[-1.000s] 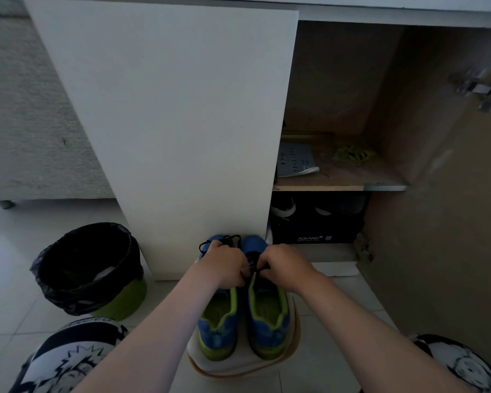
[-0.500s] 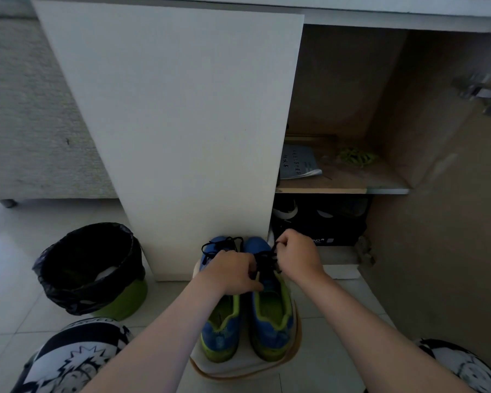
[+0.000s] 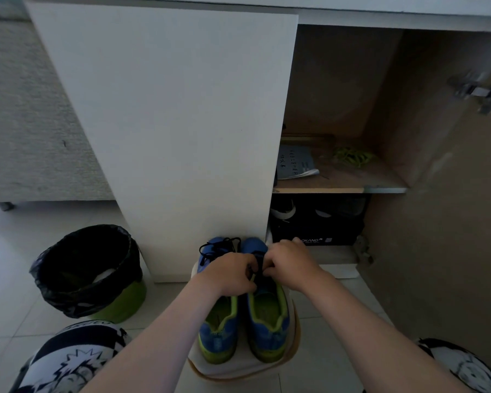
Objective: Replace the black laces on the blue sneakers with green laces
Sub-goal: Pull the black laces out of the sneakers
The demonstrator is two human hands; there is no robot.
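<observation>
On the floor before the open cabinet (image 3: 167, 123), the blue sneakers (image 3: 268, 327) stand side by side. The left hand (image 3: 230, 275) and right hand (image 3: 291, 265), fingers curled tight, pinch the right shoe's black lace (image 3: 257, 260). Green laces (image 3: 352, 157) lie on the shelf (image 3: 338, 182). A black box (image 3: 338, 234) below reads "OKANG"; the writing on the booklet (image 3: 294, 163) is illegible.

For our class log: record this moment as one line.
step: unlacing | left hand: pinches black lace | right hand: same lace | green laces: on shelf
</observation>
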